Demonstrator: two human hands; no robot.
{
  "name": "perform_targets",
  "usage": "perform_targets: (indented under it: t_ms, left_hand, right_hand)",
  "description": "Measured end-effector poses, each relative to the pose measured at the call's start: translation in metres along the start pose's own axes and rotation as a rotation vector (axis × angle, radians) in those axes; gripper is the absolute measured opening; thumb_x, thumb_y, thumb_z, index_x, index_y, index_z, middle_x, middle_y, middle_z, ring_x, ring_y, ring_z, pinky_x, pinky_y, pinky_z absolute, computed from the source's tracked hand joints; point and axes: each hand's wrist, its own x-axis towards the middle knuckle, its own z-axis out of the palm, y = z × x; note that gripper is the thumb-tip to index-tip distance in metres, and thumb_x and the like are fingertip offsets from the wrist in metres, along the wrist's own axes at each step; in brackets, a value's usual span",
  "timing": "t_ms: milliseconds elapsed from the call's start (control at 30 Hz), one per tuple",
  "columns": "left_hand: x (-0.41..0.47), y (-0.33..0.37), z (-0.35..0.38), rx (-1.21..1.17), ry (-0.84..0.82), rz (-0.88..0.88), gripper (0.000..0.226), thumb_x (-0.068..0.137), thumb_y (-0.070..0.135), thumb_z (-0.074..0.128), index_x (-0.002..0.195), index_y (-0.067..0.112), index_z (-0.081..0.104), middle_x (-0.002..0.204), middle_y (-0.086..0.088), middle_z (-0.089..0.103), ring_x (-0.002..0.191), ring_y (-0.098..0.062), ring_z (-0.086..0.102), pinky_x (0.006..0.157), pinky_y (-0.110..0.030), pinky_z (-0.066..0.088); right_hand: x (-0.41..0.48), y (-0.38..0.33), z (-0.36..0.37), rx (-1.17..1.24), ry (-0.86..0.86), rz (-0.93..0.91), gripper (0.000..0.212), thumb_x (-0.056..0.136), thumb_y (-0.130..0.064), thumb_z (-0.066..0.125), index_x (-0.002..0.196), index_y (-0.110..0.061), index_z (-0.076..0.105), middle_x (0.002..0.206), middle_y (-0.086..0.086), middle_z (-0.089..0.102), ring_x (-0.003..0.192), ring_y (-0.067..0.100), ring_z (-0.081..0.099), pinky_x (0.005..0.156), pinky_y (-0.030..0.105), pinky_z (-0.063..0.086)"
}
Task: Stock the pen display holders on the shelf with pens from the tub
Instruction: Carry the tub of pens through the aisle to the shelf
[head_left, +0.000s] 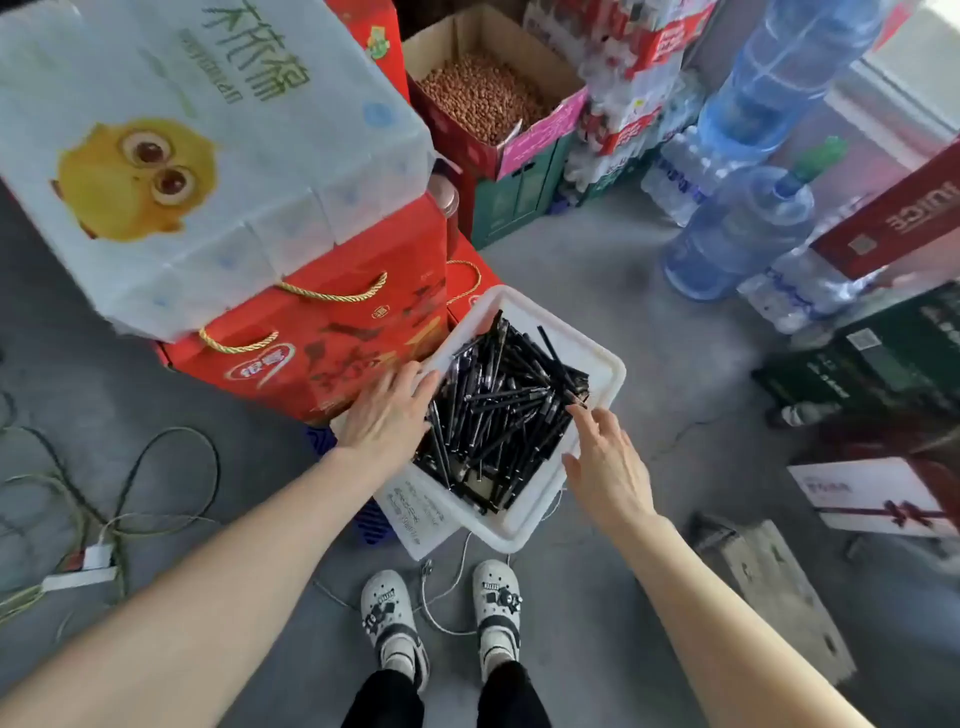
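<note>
A white plastic tub (597, 358) stands in front of my feet, holding a heap of several black pens (498, 410). My left hand (387, 410) lies flat at the tub's left rim, its straight fingers reaching over the edge toward the pens. Over the tub's right rim, my right hand (608, 467) hovers with fingers loosely spread, its fingertips close to the pens and holding nothing. No shelf or pen display holder is in view.
Red gift boxes (322, 338) with a large tissue pack (197, 156) on top stand left of the tub. An open carton of peanuts (483, 98), water jugs (737, 228) and boxes crowd the back and right. Cables and a power strip (78, 577) lie on the floor at left.
</note>
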Motion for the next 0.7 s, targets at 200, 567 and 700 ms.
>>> perform_targets:
  t_ms: [200,567,700]
  left_hand:
    - [0.047,-0.010,0.043,-0.058,-0.036,-0.085,0.058,0.096,0.023,0.056,0.145,0.017,0.026,0.145,-0.011,0.030,0.123,-0.032,0.041,0.093,-0.042,0.045]
    - [0.061,-0.004,0.056,-0.286,-0.120,-0.246,0.068,0.098,0.003,0.038,0.154,0.025,0.007,0.146,-0.022,0.035,0.125,-0.039,0.045,0.099,-0.049,0.041]
    - [0.013,0.001,0.057,-0.337,-0.115,-0.216,0.079,0.092,0.002,0.047,0.151,0.030,0.003,0.123,-0.016,0.051,0.090,-0.031,0.058,0.071,-0.046,0.051]
  right_hand:
    - [0.023,0.013,0.056,0.124,-0.007,0.241,0.072,0.090,-0.015,0.061,0.148,-0.030,0.021,0.129,0.011,0.036,0.106,0.035,0.050,0.081,0.043,0.050]
    - [0.037,0.023,0.078,0.291,-0.072,0.439,0.054,0.090,0.002,0.044,0.137,-0.024,0.039,0.116,0.008,0.036,0.079,0.029,0.047,0.074,0.032,0.039]
    - [0.011,0.030,0.060,0.254,-0.082,0.393,0.060,0.090,0.004,0.041,0.140,-0.029,0.036,0.113,0.007,0.038,0.077,0.028,0.048,0.068,0.033,0.040]
